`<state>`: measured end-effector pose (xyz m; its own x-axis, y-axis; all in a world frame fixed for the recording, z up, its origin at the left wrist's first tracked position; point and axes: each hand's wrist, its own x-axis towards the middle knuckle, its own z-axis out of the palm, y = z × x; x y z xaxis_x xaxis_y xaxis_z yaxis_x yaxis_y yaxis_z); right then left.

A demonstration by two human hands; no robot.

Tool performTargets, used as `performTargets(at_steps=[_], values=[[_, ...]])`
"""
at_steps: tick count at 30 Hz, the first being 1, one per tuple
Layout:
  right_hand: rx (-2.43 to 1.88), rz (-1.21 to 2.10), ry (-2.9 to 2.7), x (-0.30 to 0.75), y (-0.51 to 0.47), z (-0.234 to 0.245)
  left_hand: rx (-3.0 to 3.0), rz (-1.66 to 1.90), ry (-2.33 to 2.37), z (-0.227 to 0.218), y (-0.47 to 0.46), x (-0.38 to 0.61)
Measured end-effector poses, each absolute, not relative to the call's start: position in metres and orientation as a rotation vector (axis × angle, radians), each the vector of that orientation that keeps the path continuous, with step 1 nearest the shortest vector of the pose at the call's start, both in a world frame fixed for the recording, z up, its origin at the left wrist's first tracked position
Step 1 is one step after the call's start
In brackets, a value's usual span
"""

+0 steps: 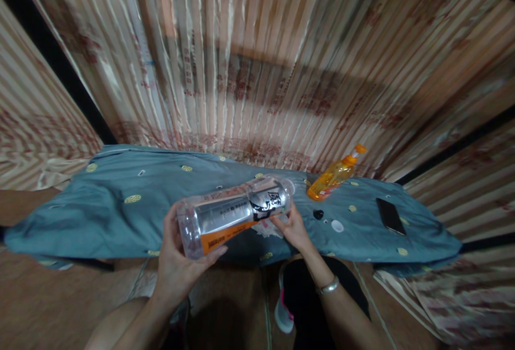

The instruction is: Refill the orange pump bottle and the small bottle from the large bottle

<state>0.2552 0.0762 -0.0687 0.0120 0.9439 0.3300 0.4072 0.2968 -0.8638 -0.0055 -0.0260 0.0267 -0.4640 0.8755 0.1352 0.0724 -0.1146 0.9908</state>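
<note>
A striped curtain (257, 71) fills the background from 9 o'clock through 3 o'clock. In front of it stands the bench (120, 200), covered with a blue-grey cloth that has yellow dots.

The clear bottle (233, 213) is held above the near edge of the bench, at the centre of the view. It lies almost level, with its base toward 8 o'clock and its neck toward 2 o'clock. It appears empty. A black and orange label is still wrapped around it.

The left hand (177, 264) is curled around the base end, thumb on the near side, in a firm grip. The right hand (295, 229) comes in from 4 o'clock, its fingertips closed on the underside of the bottle near the neck, at the label edge. Whether the neck carries a cap cannot be told.

Reference positions from the clear bottle:
- Orange bottle (332, 177): 2 o'clock, lying tilted on the cloth.
- Phone (390, 215): 3 o'clock, flat, well apart.
- Black cap (318, 214) and white cap (337, 225): 3 o'clock, near each other.

Judgement: the handling is at an early stage, with the label intact and both hands engaged.
</note>
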Motion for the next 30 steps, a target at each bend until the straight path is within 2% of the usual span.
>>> performTargets(at_steps=[30], values=[[-1.281,0.68,-1.587,0.2541,0.0751,-0.067,1.126,1.667,1.481,0.0247,-0.0262,-0.0074]])
